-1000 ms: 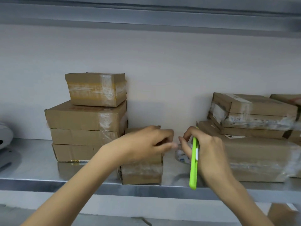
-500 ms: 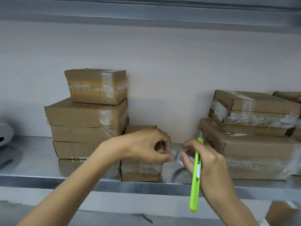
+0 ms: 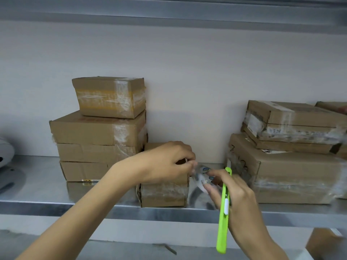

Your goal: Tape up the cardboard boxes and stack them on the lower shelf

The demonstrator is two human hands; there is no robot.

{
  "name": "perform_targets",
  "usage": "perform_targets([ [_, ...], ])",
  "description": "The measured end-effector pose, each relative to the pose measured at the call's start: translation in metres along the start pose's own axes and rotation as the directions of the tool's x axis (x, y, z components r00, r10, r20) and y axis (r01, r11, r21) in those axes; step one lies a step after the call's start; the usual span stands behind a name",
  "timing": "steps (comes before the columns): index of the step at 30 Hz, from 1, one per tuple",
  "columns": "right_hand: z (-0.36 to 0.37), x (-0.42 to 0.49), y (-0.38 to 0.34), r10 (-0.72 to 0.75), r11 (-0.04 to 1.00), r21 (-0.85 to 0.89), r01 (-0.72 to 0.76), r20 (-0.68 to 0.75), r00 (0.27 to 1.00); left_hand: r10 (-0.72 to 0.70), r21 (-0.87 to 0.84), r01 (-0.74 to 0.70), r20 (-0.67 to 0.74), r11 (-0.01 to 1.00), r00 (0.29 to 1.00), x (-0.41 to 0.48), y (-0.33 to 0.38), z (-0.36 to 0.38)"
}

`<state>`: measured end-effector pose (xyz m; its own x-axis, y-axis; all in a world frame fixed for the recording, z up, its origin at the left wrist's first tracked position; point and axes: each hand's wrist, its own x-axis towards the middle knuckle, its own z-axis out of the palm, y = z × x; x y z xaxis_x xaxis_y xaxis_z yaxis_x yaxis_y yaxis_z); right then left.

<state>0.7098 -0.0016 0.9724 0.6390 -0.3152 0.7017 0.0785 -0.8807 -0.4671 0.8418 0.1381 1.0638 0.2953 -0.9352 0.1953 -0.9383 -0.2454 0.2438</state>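
Note:
A small taped cardboard box point(image 3: 163, 194) stands at the front of the metal shelf point(image 3: 37, 184). My left hand point(image 3: 165, 164) hovers over its top and pinches the end of a strip of clear tape point(image 3: 201, 174). My right hand point(image 3: 234, 196) grips a bright green utility knife point(image 3: 223, 218), held upright, and its fingertips touch the same tape strip. To the left a stack of three taped boxes point(image 3: 97, 132) rises against the wall. Another stack of flat taped boxes point(image 3: 289, 162) sits on the right.
A white rounded object point(image 3: 5, 152) lies at the shelf's left edge. An upper shelf point(image 3: 169, 8) runs overhead. Below the shelf at the lower right stands another cardboard box point(image 3: 323, 243). A roll-like shape behind my right hand is mostly hidden.
Both hands dropped slightly and came closer together on the tape strip. The green knife now hangs lower, below the shelf's front edge.

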Motion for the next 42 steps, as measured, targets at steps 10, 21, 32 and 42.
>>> perform_targets([
  [10,-0.013,0.028,-0.017,0.292,0.720,0.690,-0.078,-0.199,0.936,-0.038,-0.205,0.039,0.008,0.978,0.999,0.001,-0.006,0.002],
  [21,0.012,0.027,-0.031,0.301,0.723,0.672,-0.164,-0.093,0.949,-0.027,-0.430,0.047,0.053,0.902,0.998,0.003,-0.011,-0.001],
  [32,0.024,0.044,-0.033,0.248,0.766,0.630,-0.130,-0.104,0.963,-0.042,-0.573,0.050,0.028,0.818,0.999,0.006,-0.013,0.002],
  [42,0.027,0.050,-0.031,0.215,0.825,0.551,-0.127,-0.099,0.972,-0.038,-0.597,0.046,0.027,0.801,0.999,0.006,-0.015,0.003],
])
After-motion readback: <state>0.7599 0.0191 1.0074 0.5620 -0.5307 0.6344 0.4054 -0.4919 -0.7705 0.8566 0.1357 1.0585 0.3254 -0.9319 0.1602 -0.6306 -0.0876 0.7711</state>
